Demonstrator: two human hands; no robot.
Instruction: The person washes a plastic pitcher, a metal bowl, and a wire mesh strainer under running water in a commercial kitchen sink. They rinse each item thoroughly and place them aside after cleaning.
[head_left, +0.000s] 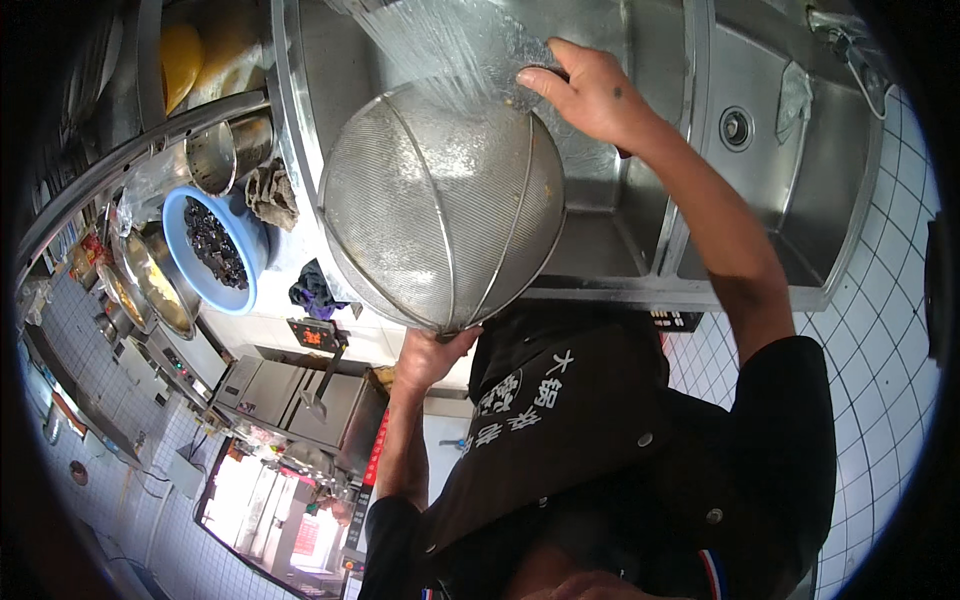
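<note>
My left hand (437, 358) grips the rim of a large round wire-mesh strainer (442, 210) at its near edge. The strainer is tilted over a stainless steel sink (592, 232), with its bulging mesh side and wire ribs facing up. Small yellowish bits cling to the mesh near its right side. My right hand (592, 90), beyond the strainer's far right edge, is closed around a dark object, mostly hidden by the fingers and by water. Streams of water (442, 52) fall and splash on the strainer's far edge.
A second sink basin (750, 165) with a drain lies at the right. At the left stand a blue basin (259, 247) of dark pieces, metal bowls (161, 281) of food and a perforated metal pot (211, 157). Crumpled cloths (271, 193) lie beside the sink's edge.
</note>
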